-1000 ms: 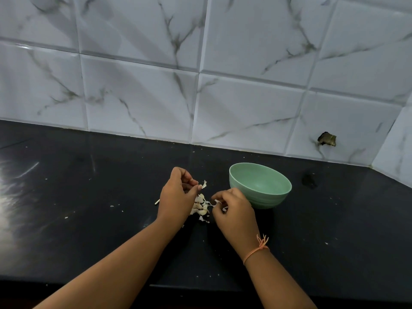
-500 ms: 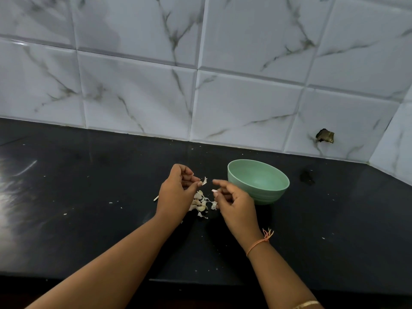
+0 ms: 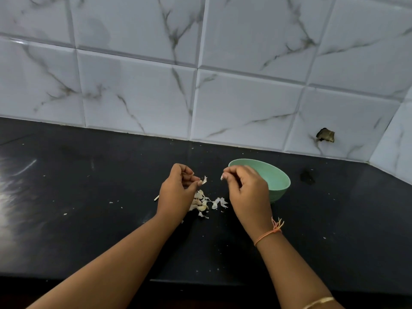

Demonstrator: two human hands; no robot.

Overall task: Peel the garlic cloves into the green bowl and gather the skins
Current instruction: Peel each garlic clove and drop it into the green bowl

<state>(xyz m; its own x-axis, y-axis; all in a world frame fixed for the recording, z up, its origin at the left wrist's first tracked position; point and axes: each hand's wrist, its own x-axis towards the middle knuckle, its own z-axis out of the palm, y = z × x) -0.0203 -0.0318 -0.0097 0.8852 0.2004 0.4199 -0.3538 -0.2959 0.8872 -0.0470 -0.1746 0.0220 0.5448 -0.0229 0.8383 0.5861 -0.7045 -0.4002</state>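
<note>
My left hand (image 3: 177, 192) hovers over the black counter and pinches a small white piece of garlic skin (image 3: 204, 180) between thumb and fingertips. A short gap to the right, my right hand (image 3: 247, 189) pinches another tiny white bit (image 3: 222, 177) at its fingertips and partly covers the green bowl (image 3: 278, 178). The bowl's inside looks bare where it shows. Below and between the hands lies a small heap of garlic cloves and skins (image 3: 201, 202), with loose skins (image 3: 219, 202) just right of it.
A thin white stem piece (image 3: 156, 198) lies left of my left hand. Tiny white flecks dot the black counter (image 3: 89, 219). A marbled tile wall (image 3: 223, 85) rises behind, with a chipped hole (image 3: 325, 138) at the right. The counter's front edge runs near my forearms.
My right hand lifted off the heap and moved up and right in front of the bowl, taking a white bit along. The hands are now farther apart. My left hand barely moved.
</note>
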